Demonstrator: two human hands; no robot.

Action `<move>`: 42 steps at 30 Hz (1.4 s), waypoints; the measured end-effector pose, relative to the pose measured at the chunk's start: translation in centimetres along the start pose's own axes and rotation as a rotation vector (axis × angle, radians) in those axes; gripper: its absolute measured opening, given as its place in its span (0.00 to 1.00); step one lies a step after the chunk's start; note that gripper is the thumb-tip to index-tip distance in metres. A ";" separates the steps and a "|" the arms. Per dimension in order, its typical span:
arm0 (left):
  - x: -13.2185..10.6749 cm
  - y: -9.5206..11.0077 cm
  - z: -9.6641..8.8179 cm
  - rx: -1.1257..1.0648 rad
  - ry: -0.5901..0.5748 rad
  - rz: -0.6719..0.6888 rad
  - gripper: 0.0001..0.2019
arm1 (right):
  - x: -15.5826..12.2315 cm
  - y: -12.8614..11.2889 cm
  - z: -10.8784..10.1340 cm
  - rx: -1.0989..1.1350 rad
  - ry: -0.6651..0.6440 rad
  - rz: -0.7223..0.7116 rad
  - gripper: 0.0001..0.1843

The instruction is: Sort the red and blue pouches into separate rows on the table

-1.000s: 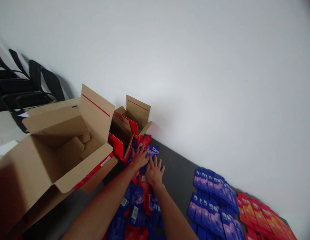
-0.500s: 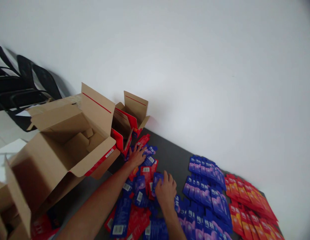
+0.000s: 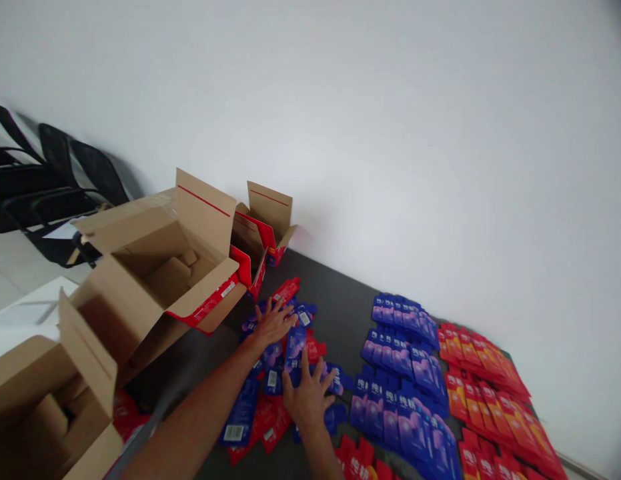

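Observation:
A loose pile of blue pouches (image 3: 239, 413) and red pouches (image 3: 276, 427) lies on the dark table, some showing barcodes. My left hand (image 3: 274, 325) rests palm down on the upper part of the pile, fingers apart. Lower and to its right, my right hand (image 3: 309, 397) is spread over more pouches, its fingers touching or just above them. A blue pouch (image 3: 295, 347) lies between the two hands. I see nothing gripped in either hand, though the palms hide what is under them.
Overlapping rows of blue pouches (image 3: 395, 413) and red-orange pouches (image 3: 495, 393) lie to the right. Open cardboard boxes stand left: a large one (image 3: 205, 293), another near the front (image 3: 87, 347), smaller red-sided ones (image 3: 270, 237) behind. A white wall (image 3: 390, 133) borders the table.
My right hand has moved left toward my left hand, and its fingers are spread wider. Pouches around both hands have shifted. The whole view has turned slightly.

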State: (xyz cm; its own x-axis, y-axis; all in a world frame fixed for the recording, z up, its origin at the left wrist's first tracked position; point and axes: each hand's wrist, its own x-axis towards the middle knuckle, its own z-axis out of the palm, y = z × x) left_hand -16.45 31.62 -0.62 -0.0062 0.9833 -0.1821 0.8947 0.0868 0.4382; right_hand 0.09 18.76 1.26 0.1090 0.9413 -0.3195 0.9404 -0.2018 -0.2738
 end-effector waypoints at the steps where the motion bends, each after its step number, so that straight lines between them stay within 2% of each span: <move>1: -0.8 0.0 0.0 -0.002 0.006 -0.007 0.26 | -0.6 -0.1 0.2 0.001 0.004 -0.008 0.40; 4: -2.9 -0.1 0.2 -0.001 0.029 -0.039 0.28 | -2.3 0.0 0.8 0.009 0.019 -0.038 0.40; 10: -6.5 0.0 0.4 0.016 0.079 -0.089 0.25 | -5.0 0.4 1.6 0.064 0.015 -0.076 0.41; 14: -8.7 1.0 0.1 0.108 0.160 -0.089 0.21 | -6.7 0.9 1.4 0.065 0.004 -0.133 0.41; 18: -10.9 2.1 -0.3 0.208 0.208 -0.087 0.20 | -8.3 1.7 1.8 0.072 0.058 -0.194 0.40; 25: -14.4 3.2 -0.7 0.342 0.272 -0.085 0.19 | -10.3 2.4 2.8 0.092 0.038 -0.260 0.40; 29: -15.8 3.1 -0.6 0.379 0.316 -0.076 0.20 | -11.0 2.7 3.1 0.088 0.087 -0.309 0.38; 35: -17.0 3.8 1.1 0.379 0.443 -0.074 0.21 | -11.4 4.0 3.0 0.097 0.168 -0.402 0.36; 37: -17.3 4.5 1.9 0.362 0.474 -0.010 0.21 | -11.4 4.5 3.1 0.134 0.181 -0.424 0.36; 42: -17.8 6.6 3.6 0.344 0.471 0.156 0.17 | -10.9 5.7 3.5 0.210 0.246 -0.458 0.29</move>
State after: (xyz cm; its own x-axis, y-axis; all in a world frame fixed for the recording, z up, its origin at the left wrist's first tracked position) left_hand -8.81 14.06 2.32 0.0105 0.9522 0.3052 0.9936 -0.0442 0.1037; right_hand 3.10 6.37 0.01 -0.1996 0.9759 0.0887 0.8280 0.2164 -0.5173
